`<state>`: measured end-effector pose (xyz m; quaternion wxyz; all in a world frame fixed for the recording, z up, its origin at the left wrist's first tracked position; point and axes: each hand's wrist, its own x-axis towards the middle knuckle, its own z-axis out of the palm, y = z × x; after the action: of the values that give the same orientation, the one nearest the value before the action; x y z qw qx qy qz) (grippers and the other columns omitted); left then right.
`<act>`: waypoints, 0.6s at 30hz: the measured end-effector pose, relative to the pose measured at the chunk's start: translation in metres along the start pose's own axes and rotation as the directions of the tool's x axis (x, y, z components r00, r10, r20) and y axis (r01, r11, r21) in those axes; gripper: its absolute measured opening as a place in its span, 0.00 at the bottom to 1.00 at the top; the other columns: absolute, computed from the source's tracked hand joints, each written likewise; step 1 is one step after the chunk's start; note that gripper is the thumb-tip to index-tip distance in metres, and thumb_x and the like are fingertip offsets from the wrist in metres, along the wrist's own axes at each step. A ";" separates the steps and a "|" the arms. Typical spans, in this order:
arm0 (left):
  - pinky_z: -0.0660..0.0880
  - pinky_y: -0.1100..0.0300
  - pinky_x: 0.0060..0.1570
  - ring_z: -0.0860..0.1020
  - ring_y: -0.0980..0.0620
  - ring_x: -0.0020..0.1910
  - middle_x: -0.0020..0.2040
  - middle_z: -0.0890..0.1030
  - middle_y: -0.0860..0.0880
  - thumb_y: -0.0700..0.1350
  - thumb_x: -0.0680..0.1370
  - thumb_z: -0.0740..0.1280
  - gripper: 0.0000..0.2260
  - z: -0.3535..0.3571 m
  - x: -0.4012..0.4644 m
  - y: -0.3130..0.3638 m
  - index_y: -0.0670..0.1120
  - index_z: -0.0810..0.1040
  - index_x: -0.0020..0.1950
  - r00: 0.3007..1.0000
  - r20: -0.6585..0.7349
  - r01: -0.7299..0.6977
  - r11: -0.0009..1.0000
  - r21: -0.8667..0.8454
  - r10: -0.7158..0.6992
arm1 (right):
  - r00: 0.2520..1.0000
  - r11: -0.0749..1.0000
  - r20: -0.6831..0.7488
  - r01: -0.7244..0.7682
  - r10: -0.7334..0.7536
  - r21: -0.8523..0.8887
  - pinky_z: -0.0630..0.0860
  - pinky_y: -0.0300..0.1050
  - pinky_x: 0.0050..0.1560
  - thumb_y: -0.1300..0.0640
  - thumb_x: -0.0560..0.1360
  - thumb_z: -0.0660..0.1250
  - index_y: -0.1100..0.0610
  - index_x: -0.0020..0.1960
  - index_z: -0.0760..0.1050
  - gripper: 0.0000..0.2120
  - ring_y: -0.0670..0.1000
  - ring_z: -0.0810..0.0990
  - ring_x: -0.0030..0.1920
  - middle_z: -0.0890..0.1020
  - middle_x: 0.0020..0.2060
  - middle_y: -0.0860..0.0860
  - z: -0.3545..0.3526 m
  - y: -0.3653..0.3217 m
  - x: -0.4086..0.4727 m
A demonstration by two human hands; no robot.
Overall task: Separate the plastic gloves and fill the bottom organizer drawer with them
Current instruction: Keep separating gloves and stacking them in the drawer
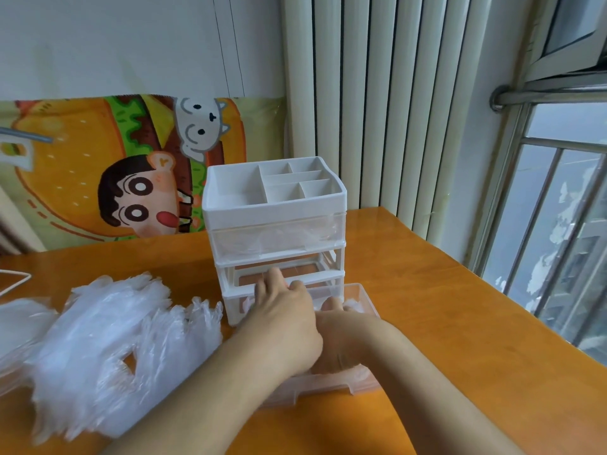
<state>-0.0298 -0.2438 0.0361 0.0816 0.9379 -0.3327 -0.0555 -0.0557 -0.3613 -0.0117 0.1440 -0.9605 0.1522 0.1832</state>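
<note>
- the orange table holds everything; it's roomy, so I'd keep all the work low and flat on it rather than lifting stuff up
- the white organizer sits mid-table against the back; top tray has bare compartments, upper drawer looks like it has clear plastic in it, the middle slot looks see-through to the table
- the pile of plastic gloves is spread out just left of the organizer; big loose heap, fingers of the gloves pointing every way; peel off a thin layer at a time, they cling
- the bottom drawer is pulled out toward the camera; some crumpled glove plastic shows at its back right corner
- left hand lies over the drawer, fingers fairly straight and reaching toward the organizer's frame; looks like pressing, not gripping
- right hand is tucked under/behind the left; can't tell if its fingers are curled on anything
- my guess: they're packing gloves down; push flat and squeeze the air out, corners first, or the drawer may jam when slid back
</note>
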 end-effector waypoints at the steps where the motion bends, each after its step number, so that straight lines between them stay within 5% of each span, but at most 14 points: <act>1: 0.73 0.48 0.67 0.65 0.43 0.70 0.72 0.59 0.46 0.45 0.83 0.60 0.19 0.006 0.007 0.001 0.44 0.63 0.73 0.998 0.040 0.045 0.999 -0.011 -0.044 | 1.000 1.000 0.005 0.002 -0.002 0.003 0.66 0.69 0.73 0.40 0.77 0.71 0.36 0.82 0.52 0.40 0.69 0.49 0.81 0.52 0.81 0.59 0.000 0.000 -0.001; 8: 0.71 0.51 0.70 0.67 0.40 0.74 0.77 0.59 0.37 0.43 0.79 0.68 0.37 0.051 0.038 -0.011 0.40 0.48 0.79 0.951 0.129 0.298 0.943 -0.145 -0.281 | 0.999 0.992 -0.030 0.031 -0.028 0.118 0.76 0.58 0.66 0.52 0.77 0.70 0.25 0.79 0.46 0.45 0.62 0.63 0.75 0.59 0.77 0.54 -0.009 0.000 -0.023; 11: 0.70 0.51 0.71 0.61 0.40 0.78 0.81 0.52 0.38 0.45 0.77 0.73 0.46 0.057 0.039 -0.008 0.41 0.43 0.81 0.951 0.144 0.291 0.949 -0.121 -0.273 | 0.997 0.986 -0.069 0.045 -0.034 0.163 0.79 0.56 0.64 0.59 0.76 0.69 0.31 0.80 0.47 0.45 0.61 0.67 0.71 0.61 0.76 0.54 -0.009 0.002 -0.024; 14: 0.70 0.50 0.70 0.61 0.40 0.78 0.81 0.53 0.39 0.46 0.78 0.71 0.44 0.054 0.040 -0.009 0.42 0.43 0.82 0.949 0.144 0.299 0.944 -0.139 -0.279 | 0.993 0.967 -0.114 0.061 -0.033 0.248 0.79 0.52 0.61 0.59 0.76 0.69 0.41 0.80 0.50 0.41 0.56 0.72 0.65 0.64 0.76 0.52 -0.011 0.006 -0.026; 18: 0.67 0.49 0.73 0.57 0.39 0.81 0.84 0.47 0.40 0.40 0.81 0.65 0.40 0.035 0.035 -0.012 0.39 0.40 0.83 0.946 0.224 0.267 0.954 -0.136 -0.232 | 0.980 0.930 -0.197 0.107 -0.038 0.351 0.74 0.35 0.45 0.59 0.74 0.69 0.42 0.80 0.59 0.38 0.48 0.75 0.60 0.64 0.78 0.45 -0.010 0.011 -0.031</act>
<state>-0.0005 -0.2606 -0.0022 0.1161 0.9517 -0.2119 -0.1893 -0.0836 -0.3672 0.0068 0.3090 -0.9358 0.1602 0.0561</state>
